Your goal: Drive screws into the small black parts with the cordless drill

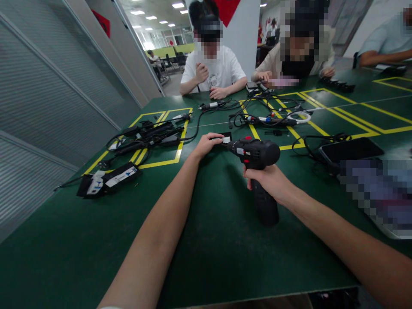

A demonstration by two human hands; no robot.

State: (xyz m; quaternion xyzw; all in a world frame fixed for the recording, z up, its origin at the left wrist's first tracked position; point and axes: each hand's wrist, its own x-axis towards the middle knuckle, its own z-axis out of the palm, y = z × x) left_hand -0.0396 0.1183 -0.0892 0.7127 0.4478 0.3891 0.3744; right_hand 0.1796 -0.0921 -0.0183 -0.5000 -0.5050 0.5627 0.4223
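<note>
At frame center, a cordless drill is being gripped by the right hand and aimed left at a small black part being touched by the left hand, whose hold is unclear.

Ceiling lights glow beyond a white pillar, while grey slatted panels line the left side.

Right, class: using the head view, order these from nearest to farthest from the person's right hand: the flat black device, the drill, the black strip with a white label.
1. Drill: gripped in the right hand itself.
2. Flat black device: on the table, to the hand's right.
3. Black strip: farthest, across on the table's left side.
</note>
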